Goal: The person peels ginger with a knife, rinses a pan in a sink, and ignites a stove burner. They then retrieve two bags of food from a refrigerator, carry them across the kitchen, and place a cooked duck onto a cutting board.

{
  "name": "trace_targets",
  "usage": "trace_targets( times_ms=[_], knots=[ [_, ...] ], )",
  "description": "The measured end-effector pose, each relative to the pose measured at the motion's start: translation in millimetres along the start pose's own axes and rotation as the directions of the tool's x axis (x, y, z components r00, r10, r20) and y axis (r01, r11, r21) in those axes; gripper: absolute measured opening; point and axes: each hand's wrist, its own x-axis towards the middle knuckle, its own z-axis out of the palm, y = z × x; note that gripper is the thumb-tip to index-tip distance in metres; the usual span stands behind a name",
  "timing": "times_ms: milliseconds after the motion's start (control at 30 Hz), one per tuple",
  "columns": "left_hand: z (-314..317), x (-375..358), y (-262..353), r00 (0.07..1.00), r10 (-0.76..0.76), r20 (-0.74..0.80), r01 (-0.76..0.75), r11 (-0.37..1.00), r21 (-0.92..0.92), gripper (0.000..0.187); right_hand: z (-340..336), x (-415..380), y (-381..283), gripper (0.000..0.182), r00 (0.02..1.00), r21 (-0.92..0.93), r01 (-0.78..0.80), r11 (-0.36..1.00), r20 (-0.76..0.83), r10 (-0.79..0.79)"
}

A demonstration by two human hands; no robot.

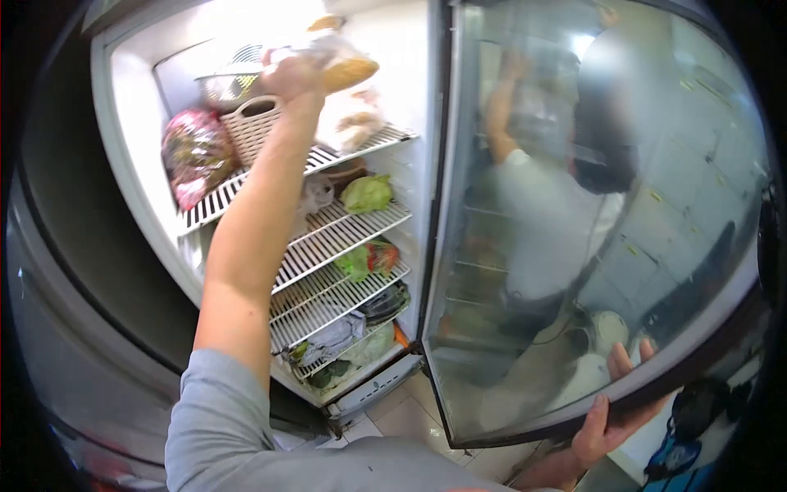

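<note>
My left hand [293, 75], blurred, reaches up to the top shelf level of the open refrigerator. It grips a clear plastic bag [348, 74] with something yellow inside; the exact contents are too smeared to name. Just below the hand stands a beige woven basket [251, 129] with a handle hole. A metal colander [225, 88] is behind it. At the lower right, my right hand [611, 426] holds the edge of the glass refrigerator door [525, 344], thumb and fingers around the dark frame. The door is swung wide open.
On the top wire shelf [215, 197] are a filled plastic bag [197, 152] and a pale bag [352, 123]. Lower shelves hold a green cabbage [368, 193], a bag of red and green produce [367, 259] and several wrapped items. A dark appliance [82, 271] stands at left.
</note>
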Motion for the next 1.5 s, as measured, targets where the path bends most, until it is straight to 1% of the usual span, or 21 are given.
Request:
trace_targets(
  times_ms=[67,133,200,267,300,333,367,400,500,533,600,667,867,1033,1200,1267,1367,1400,1433,1467,1500],
  knots=[
    [-12.9,8.2,13.8,0.990,-0.060,0.130,0.051,0.996,0.076,0.049,3.5,2.1,-6.6,0.089,0.997,0.018,-0.060,0.998,-0.050,0.061],
    [-3.1,-36.6,51.6,0.976,-0.218,0.003,0.217,0.974,0.066,0.047,0.8,1.5,-5.4,0.090,0.996,0.010,-0.071,0.997,-0.049,0.071],
    [-76.2,-32.1,67.0,0.753,-0.284,0.594,0.370,0.929,-0.024,0.043,-2.2,3.0,-3.2,0.091,0.997,0.032,-0.066,0.997,-0.024,0.067],
    [-54.9,-137.9,105.2,0.896,-0.387,0.219,0.374,0.922,0.099,0.037,-6.9,1.0,1.7,0.084,0.999,-0.023,-0.048,0.999,0.004,0.048],
    [-87.2,-174.9,116.5,0.876,-0.406,0.261,0.406,0.912,0.054,0.032,-10.5,1.4,9.3,0.083,0.999,-0.005,-0.027,1.000,0.035,0.027],
    [-125.5,-205.2,118.7,0.900,-0.389,0.197,0.379,0.921,0.089,0.027,-8.7,13.1,-18.2,0.082,0.983,-0.177,-0.073,0.981,0.151,0.101],
    [-152.5,-245.2,124.7,0.803,-0.524,0.285,0.549,0.836,-0.009,0.021,-2.4,9.4,-11.1,0.080,0.993,-0.105,-0.041,0.994,0.102,0.051],
    [-163.7,-287.5,135.5,0.677,-0.736,-0.005,0.732,0.673,-0.108,0.015,-0.1,5.4,-4.7,0.078,0.999,-0.052,-0.011,0.999,0.049,0.014],
    [-255.2,-404.8,175.7,0.411,-0.910,-0.049,0.883,0.411,-0.227,0.023,3.2,1.7,-5.3,0.081,0.999,-0.040,-0.012,0.999,0.046,0.013],
    [-276.1,-442.2,194.6,0.396,-0.880,-0.263,0.855,0.458,-0.242,0.020,4.0,0.3,-7.5,0.086,0.999,-0.071,-0.028,0.997,0.014,0.029],
    [-310.7,-494.1,241.8,0.445,-0.828,-0.341,0.808,0.535,-0.246,0.017,11.4,-4.9,-15.8,0.082,0.999,-0.069,-0.008,0.998,0.048,0.011],
    [-292.5,-506.8,300.9,0.381,-0.806,-0.453,0.846,0.502,-0.182,0.016,20.4,-16.7,-22.9,0.081,1.000,-0.052,-0.005,0.999,0.017,0.006],
    [-287.8,-535.1,432.4,0.527,-0.677,-0.514,0.753,0.652,-0.085,0.015,65.8,-54.0,-81.7,0.088,0.995,-0.106,-0.032,0.994,0.093,0.042],
    [-281.9,-583.9,536.9,0.601,-0.522,-0.605,0.623,0.780,-0.054,0.015,107.6,-94.3,-121.1,0.094,0.977,-0.413,0.196,0.889,0.160,-0.141],
    [-260.1,-630.7,620.5,0.632,-0.314,-0.709,0.500,0.864,0.064,0.014,145.5,-168.0,-132.3,0.086,0.950,0.023,0.042,0.999,0.307,-0.047],
    [-249.2,-647.6,640.7,0.666,-0.202,-0.718,0.438,0.885,0.157,0.014,152.7,-225.6,-131.1,0.082,0.897,0.056,0.062,0.996,0.434,-0.081],
    [-232.3,-671.4,668.1,0.808,-0.062,-0.585,0.302,0.897,0.322,0.012,129.5,-323.2,-118.1,0.072,0.588,0.011,-0.176,0.984,0.803,0.096],
    [-228.5,-681.2,671.5,0.815,-0.018,-0.579,0.269,0.897,0.351,0.012,114.6,-356.1,-97.8,0.071,0.324,-0.041,-0.296,0.954,0.936,0.140],
    [-227.8,-692.5,674.0,0.755,0.070,-0.652,0.240,0.896,0.374,0.011,110.7,-372.4,-87.7,0.062,-0.366,-0.485,-0.428,0.762,0.864,0.345],
    [-225.9,-699.7,675.1,0.684,0.146,-0.714,0.218,0.894,0.392,0.010,91.0,-436.8,-49.2,0.054,-0.387,-0.279,-0.572,0.772,0.921,0.046],
    [-203.7,-695.9,657.0,0.679,0.172,-0.714,0.232,0.872,0.431,0.012,80.5,-456.2,-53.6,0.053,-0.346,-0.134,-0.472,0.872,0.937,-0.043]
  ],
)
